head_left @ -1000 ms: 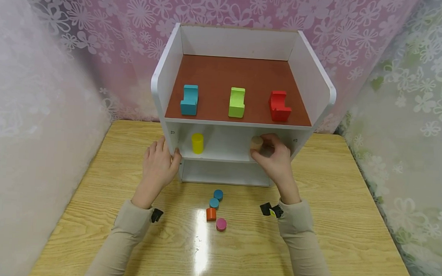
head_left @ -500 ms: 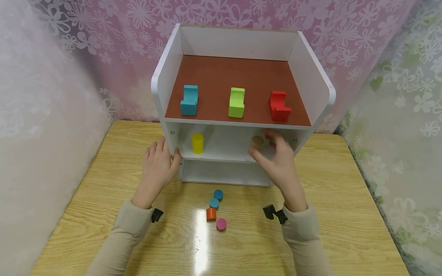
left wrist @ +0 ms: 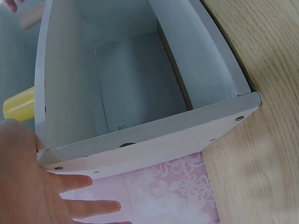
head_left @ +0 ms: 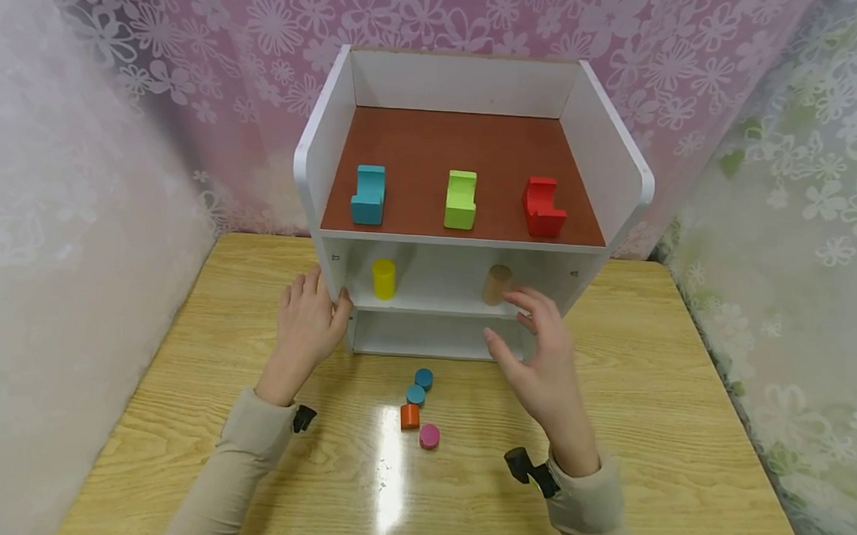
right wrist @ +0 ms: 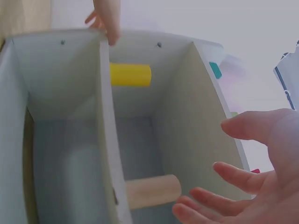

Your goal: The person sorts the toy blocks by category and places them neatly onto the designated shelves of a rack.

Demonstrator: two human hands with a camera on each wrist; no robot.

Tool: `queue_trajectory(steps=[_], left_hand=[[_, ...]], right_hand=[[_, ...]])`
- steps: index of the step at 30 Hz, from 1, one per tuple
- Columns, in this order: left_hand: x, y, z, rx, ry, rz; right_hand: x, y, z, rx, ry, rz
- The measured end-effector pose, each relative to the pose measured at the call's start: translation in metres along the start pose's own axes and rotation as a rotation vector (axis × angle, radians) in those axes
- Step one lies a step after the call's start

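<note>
Left grip (head_left: pixel 309 316) straight-fingered against the cabinet (head_left: pixel 613 140), the right grip (head_left: pixel 548 364), spread and empty, should avoid brushing the tan cylinder (head_left: pixel 496 288) near the shelf (head_left: pixel 438 288) front edge.

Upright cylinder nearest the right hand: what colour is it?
It's a tan cylinder, best seen in the right wrist view.

Beige long left sleeve (head_left: pixel 222 470), matching right sleeve (head_left: pixel 590 510), soft creases, plain wide cuffs (head_left: pixel 270 412), small angular black left wrist piece (head_left: pixel 304 418), similar black right wrist piece (head_left: pixel 530 471)
</note>
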State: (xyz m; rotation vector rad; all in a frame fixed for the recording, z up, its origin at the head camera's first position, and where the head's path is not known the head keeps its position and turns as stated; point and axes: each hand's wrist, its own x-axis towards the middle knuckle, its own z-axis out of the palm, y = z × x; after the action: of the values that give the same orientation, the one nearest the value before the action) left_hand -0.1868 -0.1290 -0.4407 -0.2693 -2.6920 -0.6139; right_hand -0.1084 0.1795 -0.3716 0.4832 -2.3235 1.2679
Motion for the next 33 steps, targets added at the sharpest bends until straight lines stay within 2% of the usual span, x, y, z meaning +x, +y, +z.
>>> queue_trajectory(steps=[6,8,14,17,23,28,33], left_hand=[[0.0,0.0,0.0,-0.003,0.012,0.008],[0.0,0.0,0.0,-0.003,0.015,0.01],[0.001,0.0,0.001,-0.006,0.03,0.023],[0.001,0.0,0.001,-0.009,0.026,0.018],[0.0,0.001,0.0,-0.005,-0.004,0.002],[0.0,0.0,0.001,-0.006,0.004,0.006],[0.001,-0.001,0.001,-0.009,0.009,0.01]], right_hand=[[-0.015,-0.02,0.007,0.127,-0.026,0.012],[-0.021,-0.012,0.013,0.153,-0.048,-0.004],[-0.038,0.031,0.039,0.265,-0.136,-0.047],[-0.042,0.038,0.05,0.332,-0.182,-0.051],[-0.047,0.043,0.066,0.395,-0.248,0.032],[-0.052,0.061,0.082,0.46,-0.266,0.095],[-0.054,0.078,0.094,0.477,-0.294,0.128]])
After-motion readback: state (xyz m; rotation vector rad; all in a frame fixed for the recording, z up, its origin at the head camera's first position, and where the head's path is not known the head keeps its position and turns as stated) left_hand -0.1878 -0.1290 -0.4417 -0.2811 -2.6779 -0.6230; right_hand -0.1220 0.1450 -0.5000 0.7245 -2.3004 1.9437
